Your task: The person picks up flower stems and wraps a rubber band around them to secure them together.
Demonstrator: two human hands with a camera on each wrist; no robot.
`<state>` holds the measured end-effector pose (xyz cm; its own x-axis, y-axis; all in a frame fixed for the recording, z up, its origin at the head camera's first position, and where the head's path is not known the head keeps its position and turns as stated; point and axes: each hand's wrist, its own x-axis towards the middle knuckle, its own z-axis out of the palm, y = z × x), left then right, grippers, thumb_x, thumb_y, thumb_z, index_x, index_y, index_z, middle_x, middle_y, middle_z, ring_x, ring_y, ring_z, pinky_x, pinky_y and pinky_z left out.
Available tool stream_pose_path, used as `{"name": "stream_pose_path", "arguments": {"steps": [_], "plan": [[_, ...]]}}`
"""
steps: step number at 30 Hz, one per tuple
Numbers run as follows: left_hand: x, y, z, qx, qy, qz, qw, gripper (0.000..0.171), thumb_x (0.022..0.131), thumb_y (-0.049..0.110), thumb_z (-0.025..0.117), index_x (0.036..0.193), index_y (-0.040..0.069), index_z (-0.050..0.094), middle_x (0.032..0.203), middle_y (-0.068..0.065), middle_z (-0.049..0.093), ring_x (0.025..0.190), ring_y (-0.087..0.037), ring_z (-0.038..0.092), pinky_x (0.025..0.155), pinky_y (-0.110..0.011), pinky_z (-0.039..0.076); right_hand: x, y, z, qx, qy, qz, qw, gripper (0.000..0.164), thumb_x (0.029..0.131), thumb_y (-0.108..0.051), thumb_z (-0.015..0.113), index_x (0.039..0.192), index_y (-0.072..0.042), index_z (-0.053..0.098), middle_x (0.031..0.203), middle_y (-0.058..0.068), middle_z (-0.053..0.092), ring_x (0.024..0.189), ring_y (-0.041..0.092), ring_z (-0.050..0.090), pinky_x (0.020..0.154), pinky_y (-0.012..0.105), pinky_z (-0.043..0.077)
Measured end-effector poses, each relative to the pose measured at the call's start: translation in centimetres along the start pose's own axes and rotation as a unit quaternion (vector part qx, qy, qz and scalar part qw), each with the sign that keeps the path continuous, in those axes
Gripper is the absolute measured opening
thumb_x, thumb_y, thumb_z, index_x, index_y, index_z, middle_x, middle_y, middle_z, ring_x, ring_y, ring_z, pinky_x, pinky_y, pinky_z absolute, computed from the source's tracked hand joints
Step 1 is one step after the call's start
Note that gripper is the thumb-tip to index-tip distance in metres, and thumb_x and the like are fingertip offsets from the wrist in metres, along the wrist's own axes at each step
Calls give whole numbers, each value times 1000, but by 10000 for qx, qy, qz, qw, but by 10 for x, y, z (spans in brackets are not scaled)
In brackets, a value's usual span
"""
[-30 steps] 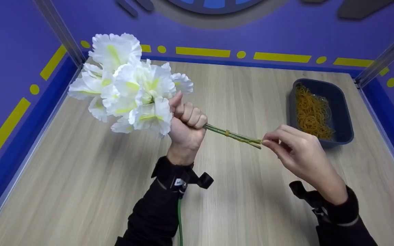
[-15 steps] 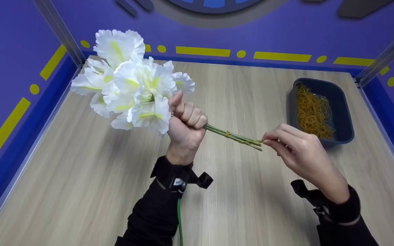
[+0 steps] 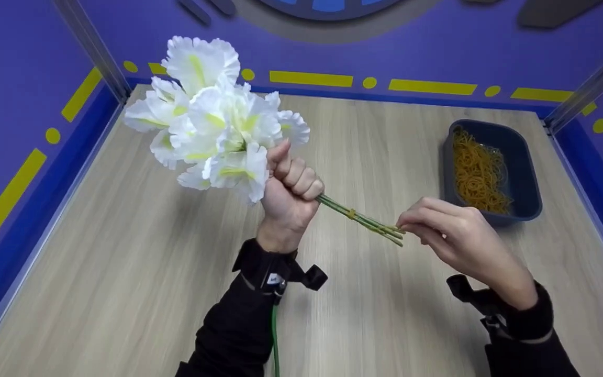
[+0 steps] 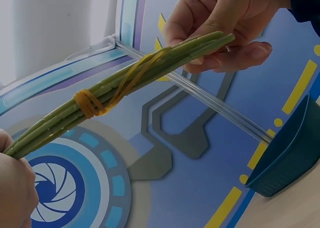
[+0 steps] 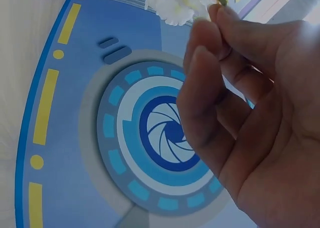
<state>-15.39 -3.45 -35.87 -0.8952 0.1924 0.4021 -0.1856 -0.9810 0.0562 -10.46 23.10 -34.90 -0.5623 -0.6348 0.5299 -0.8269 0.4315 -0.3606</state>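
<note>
My left hand (image 3: pixel 293 183) grips the green stems (image 3: pixel 369 222) of a bunch of white artificial flowers (image 3: pixel 218 125), just under the blooms, and holds it above the table. A yellow rubber band (image 4: pixel 89 103) is wound round the stems at mid length. One strand of it stretches along them to the stem tips. There my right hand (image 3: pixel 405 228) pinches the strand against the tips between thumb and fingers (image 4: pixel 220 18). The right wrist view shows those curled fingers (image 5: pixel 215 88) from below, with the blooms above them.
A dark blue bin (image 3: pixel 524 157) with several loose rubber bands (image 3: pixel 477 173) stands on the wooden table at the right, behind my right hand. Purple walls with yellow marks close in the table at the left, back and right.
My left hand has tilted the bunch, so the blooms moved up and to the right and the stem tips dropped slightly. My right hand followed the tips down, keeping its pinch.
</note>
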Motion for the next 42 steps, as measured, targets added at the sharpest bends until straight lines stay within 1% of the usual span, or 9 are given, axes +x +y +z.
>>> {"name": "stream_pose_path", "arguments": {"steps": [6, 10, 14, 17, 22, 26, 31, 34, 42], "plan": [[-2, -11, -1, 210, 178, -233, 9993, 58, 91, 18, 64, 59, 20, 16, 53, 10, 12, 44, -3, 9, 41, -18, 6, 5, 0, 13, -147, 111, -301, 9994, 9, 97, -8, 67, 104, -13, 71, 94, -5, 67, 74, 3, 59, 61, 17, 47], [-4, -18, 0, 247, 203, -456, 9984, 57, 92, 20, 63, 59, 21, 16, 52, 10, 12, 44, -3, 9, 42, -18, 5, 8, -3, 18, -125, 246, -431, 9987, 14, 103, -18, 59, 103, -11, 71, 94, -4, 67, 74, 4, 61, 60, 18, 48], [-7, -28, -1, 375, 260, -727, 9963, 49, 103, 17, 39, 60, 21, 17, 51, 10, 14, 44, -3, 11, 42, -18, 5, 11, -6, 24, -97, 528, -613, 9967, 20, 105, -21, 56, 100, -9, 71, 92, -2, 67, 72, 5, 61, 59, 19, 50], [-9, -37, -2, 501, 384, -869, 9942, 47, 106, 18, 18, 59, 22, 18, 51, 10, 15, 43, -3, 12, 42, -19, 5, 13, -7, 30, -99, 805, -705, 9942, 20, 104, -20, 57, 98, -7, 71, 89, -1, 66, 68, 5, 59, 57, 18, 49], [-11, -47, -5, 449, 575, -941, 9929, 48, 106, 18, 13, 58, 22, 17, 51, 10, 14, 44, -3, 12, 43, -19, 4, 13, -6, 38, 125, 1141, -561, 9918, 18, 102, -18, 61, 97, -5, 71, 87, 1, 66, 62, 6, 57, 56, 14, 47], [-10, -48, -7, 235, 698, -868, 9935, 47, 105, 19, 13, 59, 21, 15, 52, 10, 12, 44, -3, 10, 43, -18, 4, 10, -4, 39, 514, 899, -333, 9941, 5, 96, -8, 68, 99, -5, 72, 85, 0, 65, 63, 6, 56, 58, 13, 46], [-7, -43, -9, -91, 951, -695, 9930, 46, 106, 21, 17, 60, 21, 15, 53, 11, 12, 44, -2, 9, 43, -17, 4, 8, -2, 36, 968, 431, -44, 9944, 27, 85, 11, 72, 105, -7, 74, 83, -3, 67, 63, 5, 55, 56, 13, 45], [-5, -39, -9, -344, 1078, -723, 9909, 46, 106, 23, 19, 61, 21, 15, 53, 11, 12, 44, -2, 8, 43, -16, 5, 8, -3, 34, 1121, 247, 145, 9933, 29, 86, 12, 71, 108, -6, 75, 83, -3, 68, 62, 5, 56, 55, 14, 46], [-3, -34, -14, -962, 1292, -739, 9842, 46, 104, 23, 29, 61, 21, 15, 55, 11, 11, 46, -2, 6, 44, -16, 4, 4, -4, 24, 1084, -28, 716, 9915, 27, 93, 8, 65, 112, -8, 75, 81, -8, 67, 60, 4, 55, 54, 15, 46]]}}
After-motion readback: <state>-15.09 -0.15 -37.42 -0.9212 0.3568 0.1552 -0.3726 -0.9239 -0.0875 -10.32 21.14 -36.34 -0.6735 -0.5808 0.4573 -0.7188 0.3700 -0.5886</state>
